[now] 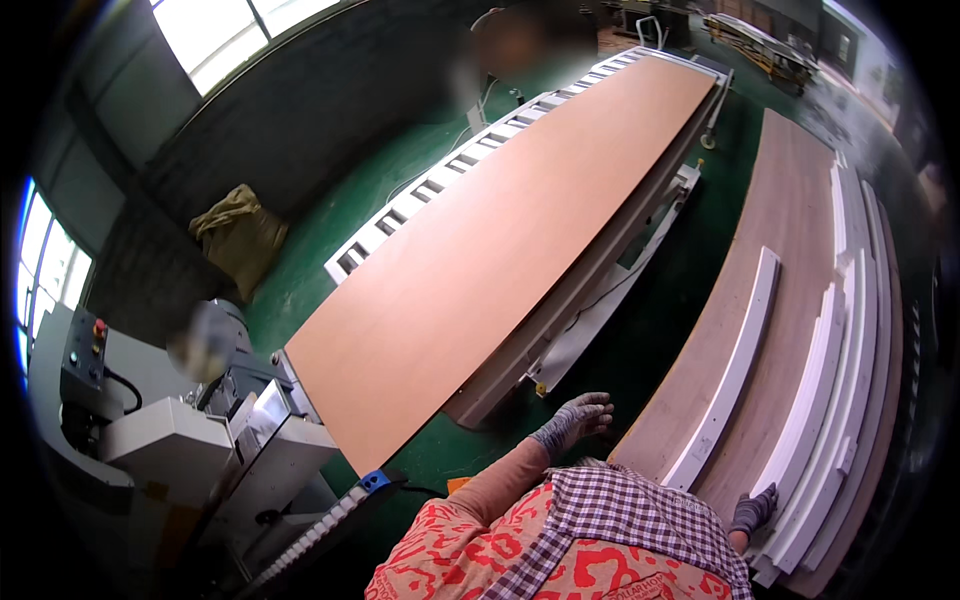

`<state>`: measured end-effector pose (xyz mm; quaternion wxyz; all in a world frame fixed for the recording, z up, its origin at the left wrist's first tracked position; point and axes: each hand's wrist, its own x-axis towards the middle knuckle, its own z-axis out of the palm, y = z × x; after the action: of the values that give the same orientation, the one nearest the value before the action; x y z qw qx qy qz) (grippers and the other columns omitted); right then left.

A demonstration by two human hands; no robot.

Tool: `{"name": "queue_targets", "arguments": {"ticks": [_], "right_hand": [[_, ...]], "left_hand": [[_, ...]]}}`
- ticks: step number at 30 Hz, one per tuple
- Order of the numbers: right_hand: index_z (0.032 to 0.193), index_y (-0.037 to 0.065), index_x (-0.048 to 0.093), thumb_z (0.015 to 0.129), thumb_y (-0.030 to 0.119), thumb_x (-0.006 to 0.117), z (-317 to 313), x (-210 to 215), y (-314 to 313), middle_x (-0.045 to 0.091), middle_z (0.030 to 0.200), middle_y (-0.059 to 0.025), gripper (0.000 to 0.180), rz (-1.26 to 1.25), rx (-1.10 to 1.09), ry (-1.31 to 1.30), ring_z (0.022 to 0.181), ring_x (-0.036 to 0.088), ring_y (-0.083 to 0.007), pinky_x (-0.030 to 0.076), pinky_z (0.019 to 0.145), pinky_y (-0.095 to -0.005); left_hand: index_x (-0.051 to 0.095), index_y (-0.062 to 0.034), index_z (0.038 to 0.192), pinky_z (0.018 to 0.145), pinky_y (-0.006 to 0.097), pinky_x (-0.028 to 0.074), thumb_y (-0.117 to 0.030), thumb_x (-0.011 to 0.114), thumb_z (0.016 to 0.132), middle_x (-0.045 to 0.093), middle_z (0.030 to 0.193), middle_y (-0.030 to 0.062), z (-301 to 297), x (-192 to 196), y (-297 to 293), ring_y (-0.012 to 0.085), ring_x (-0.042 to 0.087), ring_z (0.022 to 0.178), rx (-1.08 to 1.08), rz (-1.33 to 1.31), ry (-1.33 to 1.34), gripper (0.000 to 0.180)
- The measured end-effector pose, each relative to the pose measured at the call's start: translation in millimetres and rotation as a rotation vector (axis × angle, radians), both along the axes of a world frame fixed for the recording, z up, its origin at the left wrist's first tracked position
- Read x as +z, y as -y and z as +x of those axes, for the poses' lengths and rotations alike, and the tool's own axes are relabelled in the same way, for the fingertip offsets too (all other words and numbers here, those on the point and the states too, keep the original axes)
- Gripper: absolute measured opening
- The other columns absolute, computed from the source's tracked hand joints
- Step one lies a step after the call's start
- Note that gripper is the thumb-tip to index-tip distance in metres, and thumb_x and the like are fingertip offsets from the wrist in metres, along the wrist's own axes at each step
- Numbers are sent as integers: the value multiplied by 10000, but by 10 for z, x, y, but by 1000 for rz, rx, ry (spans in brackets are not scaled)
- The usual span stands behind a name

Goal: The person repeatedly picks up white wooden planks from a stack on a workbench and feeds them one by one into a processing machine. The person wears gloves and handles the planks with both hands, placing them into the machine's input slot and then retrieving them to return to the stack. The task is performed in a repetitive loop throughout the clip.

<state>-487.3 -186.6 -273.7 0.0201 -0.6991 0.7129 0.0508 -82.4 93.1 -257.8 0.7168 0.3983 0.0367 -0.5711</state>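
Observation:
My left hand [575, 418], in a grey knit glove, hangs over the green floor [640, 340] with its fingers loosely apart and nothing in it. It is close to the near corner of a long grey-brown wood panel [775, 230]. My right hand [752, 512], also gloved, rests at the near ends of several long white strips [830, 400] lying on that panel. Whether it grips one is hidden. One separate white strip [738, 365] lies further left on the panel.
A long orange-brown board [500, 250] lies on a white roller frame [450, 170] to my left. A grey machine [200, 450] with a control box [85, 350] stands at the lower left. A tan sack [235, 235] sits by the dark wall. Another person [510, 40] stands at the far end.

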Motion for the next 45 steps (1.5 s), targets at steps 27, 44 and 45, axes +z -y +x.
{"name": "queue_targets", "arguments": {"ticks": [27, 44, 45], "right_hand": [[1408, -46, 316, 806, 502, 675, 2109, -432, 21, 453, 1397, -251, 889, 241, -79, 158, 1268, 501, -351, 442, 1019, -470], [1281, -137, 282, 822, 472, 639, 1998, -832, 451, 534, 1237, -349, 842, 258, 53, 125, 1063, 628, -405, 534, 872, -459], [1281, -127, 276, 822, 473, 639, 2016, -874, 504, 536, 1231, -348, 838, 259, 51, 114, 1059, 629, -408, 534, 871, -464]], "left_hand": [[471, -78, 1344, 970, 419, 507, -125, 511, 946, 579, 1278, 129, 483, 217, -2402, 266, 604, 1112, 877, -272, 282, 403], [534, -36, 1260, 963, 423, 502, -90, 567, 914, 623, 1167, 140, 450, 610, -2419, 278, 623, 1059, 1158, -176, 391, 352], [532, -35, 1262, 961, 418, 504, -85, 568, 914, 623, 1164, 136, 401, 629, -2499, 271, 624, 1057, 1203, -126, 411, 354]]}}
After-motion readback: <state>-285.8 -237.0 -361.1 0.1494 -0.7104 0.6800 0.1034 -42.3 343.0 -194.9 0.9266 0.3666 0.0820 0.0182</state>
